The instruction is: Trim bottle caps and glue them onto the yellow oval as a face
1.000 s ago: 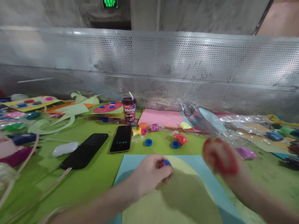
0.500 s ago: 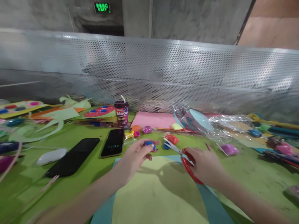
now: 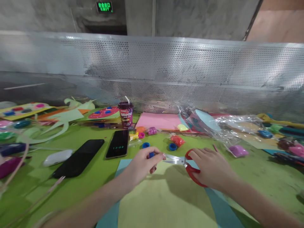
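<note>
Fingers curled closed: left hand [image 3: 142, 165] pinching a blue piece [image 3: 151, 155], right hand [image 3: 212, 167] gripping red-handled scissors [image 3: 180, 160].
Beyond the left fingertips: "Meco" cup [image 3: 125, 116], phone [image 3: 117, 143] reading 13:22, "EXIT" sign [image 3: 104, 6].

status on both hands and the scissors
Left hand pinching something blue. Right hand gripping scissors. Possibly in the way: left fingertips, close by the blades.

Green tbl [image 3: 95, 171] w/ 2 blk phones [image 3: 79, 157], oblong wht item [image 3: 58, 157], upright purple cup [image 3: 126, 117], blue sheet [image 3: 223, 210] & pink-topped paper stack [image 3: 159, 121].
</note>
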{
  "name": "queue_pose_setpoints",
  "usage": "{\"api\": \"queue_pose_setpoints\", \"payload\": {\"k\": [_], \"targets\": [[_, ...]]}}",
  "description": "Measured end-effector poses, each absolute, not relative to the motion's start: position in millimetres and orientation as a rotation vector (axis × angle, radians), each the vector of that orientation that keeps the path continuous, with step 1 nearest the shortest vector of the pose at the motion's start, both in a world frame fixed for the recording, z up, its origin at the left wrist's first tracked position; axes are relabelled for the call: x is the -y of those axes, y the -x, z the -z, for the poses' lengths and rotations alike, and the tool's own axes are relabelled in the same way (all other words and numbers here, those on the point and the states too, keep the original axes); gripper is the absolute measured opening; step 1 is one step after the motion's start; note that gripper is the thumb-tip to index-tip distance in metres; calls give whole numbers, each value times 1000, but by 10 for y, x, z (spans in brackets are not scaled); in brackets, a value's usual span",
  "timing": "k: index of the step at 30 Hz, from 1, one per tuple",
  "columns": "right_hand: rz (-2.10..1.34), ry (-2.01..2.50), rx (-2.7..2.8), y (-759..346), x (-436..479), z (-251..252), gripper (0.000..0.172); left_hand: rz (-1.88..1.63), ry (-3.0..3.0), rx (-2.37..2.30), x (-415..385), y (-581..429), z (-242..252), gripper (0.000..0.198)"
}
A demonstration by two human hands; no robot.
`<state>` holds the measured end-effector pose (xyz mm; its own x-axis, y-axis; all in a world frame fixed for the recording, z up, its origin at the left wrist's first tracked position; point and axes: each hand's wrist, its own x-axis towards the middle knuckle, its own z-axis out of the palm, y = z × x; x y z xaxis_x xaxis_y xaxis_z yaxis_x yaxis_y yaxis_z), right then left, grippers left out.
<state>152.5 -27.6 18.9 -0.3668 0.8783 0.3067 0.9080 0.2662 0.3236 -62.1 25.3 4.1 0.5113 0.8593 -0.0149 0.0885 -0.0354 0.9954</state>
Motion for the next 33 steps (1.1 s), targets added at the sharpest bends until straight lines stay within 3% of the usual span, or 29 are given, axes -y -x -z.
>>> {"api": "queue_pose_setpoints", "payload": {"k": [15,20,26,33], "targets": [[713,1870,2438,-1534,254,-237,14,-829,-1611,-1070,-408,655,47,25],[603,2018,2370,-1588,204,-239,22,-791,-1792,-1152,-474,683,97,32],[354,2183,2293,-1786,90,-145,32,-736,-2217,-1201,-391,695,-4,21],[175,2056,2405,-1802,99,-49,31,-608,-2538,-1309,-615,672,87,56]]}}
